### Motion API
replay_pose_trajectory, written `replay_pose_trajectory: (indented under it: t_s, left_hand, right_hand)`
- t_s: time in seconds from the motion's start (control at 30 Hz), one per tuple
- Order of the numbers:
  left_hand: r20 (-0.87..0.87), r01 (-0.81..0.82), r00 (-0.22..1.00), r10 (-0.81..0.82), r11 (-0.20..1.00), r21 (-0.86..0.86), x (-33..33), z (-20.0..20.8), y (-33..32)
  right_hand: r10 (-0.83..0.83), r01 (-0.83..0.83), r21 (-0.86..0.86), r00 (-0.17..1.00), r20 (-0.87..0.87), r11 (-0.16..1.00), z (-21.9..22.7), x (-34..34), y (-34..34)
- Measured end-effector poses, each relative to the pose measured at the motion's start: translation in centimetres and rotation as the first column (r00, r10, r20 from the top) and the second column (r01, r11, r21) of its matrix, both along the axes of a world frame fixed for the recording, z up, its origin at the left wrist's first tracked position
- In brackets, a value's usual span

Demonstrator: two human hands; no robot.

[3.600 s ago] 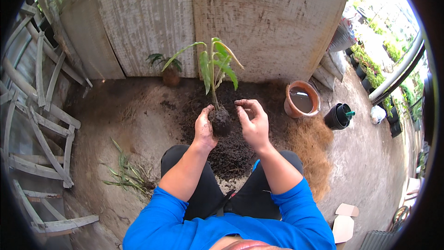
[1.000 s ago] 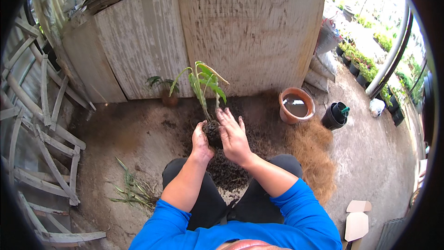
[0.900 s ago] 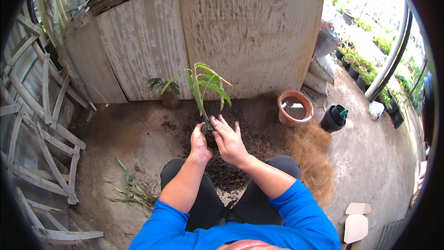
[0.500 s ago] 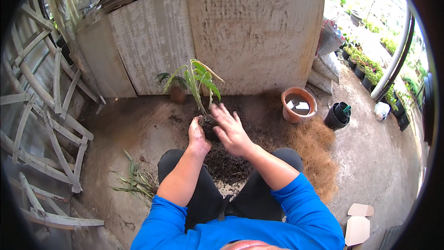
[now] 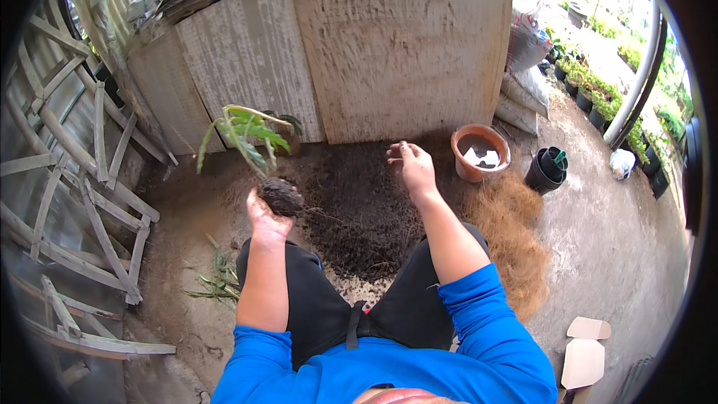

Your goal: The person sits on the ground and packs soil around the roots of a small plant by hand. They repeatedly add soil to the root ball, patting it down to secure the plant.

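Leafy plant (image 5: 260, 132): long green leaves arched and drooped, one strip faded tan. Stems leaned left from a dark, soil-caked, roundish root ball (image 5: 280, 196), which I held in my left hand (image 5: 266, 218).

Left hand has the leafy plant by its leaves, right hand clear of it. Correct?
Not by its leaves: in the head view, the left hand holds the leafy plant by its dark root ball. The right hand is indeed clear of it.
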State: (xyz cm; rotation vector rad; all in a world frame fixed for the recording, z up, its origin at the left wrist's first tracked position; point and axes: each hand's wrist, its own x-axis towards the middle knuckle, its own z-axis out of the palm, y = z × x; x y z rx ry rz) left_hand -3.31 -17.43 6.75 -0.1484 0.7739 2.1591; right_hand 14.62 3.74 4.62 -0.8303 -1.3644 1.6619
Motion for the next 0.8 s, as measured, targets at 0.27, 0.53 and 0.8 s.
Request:
replay_pose_trajectory:
  t_s: [0.27, 0.53, 0.8]
  left_hand:
    - [-0.024, -0.165, 0.986, 0.163, 0.983, -0.079, -2.2, -1.0, -1.9]
    - [0.074, -0.050, 0.996, 0.048, 0.999, 0.018, -4.4, -3.1, -1.6]
    - [0.136, 0.021, 0.990, -0.031, 0.997, 0.076, -6.1, -2.9, -1.9]
  right_hand:
    - [-0.114, 0.124, -0.139, 0.990, 0.080, 0.983, -1.1, 1.2, 1.5]
    - [-0.136, 0.156, -0.084, 0.969, 0.205, 0.984, -3.2, -2.0, 2.7]
    - [-0.181, -0.248, 0.329, 0.476, 0.860, 0.911, -9.4, -4.1, 4.0]
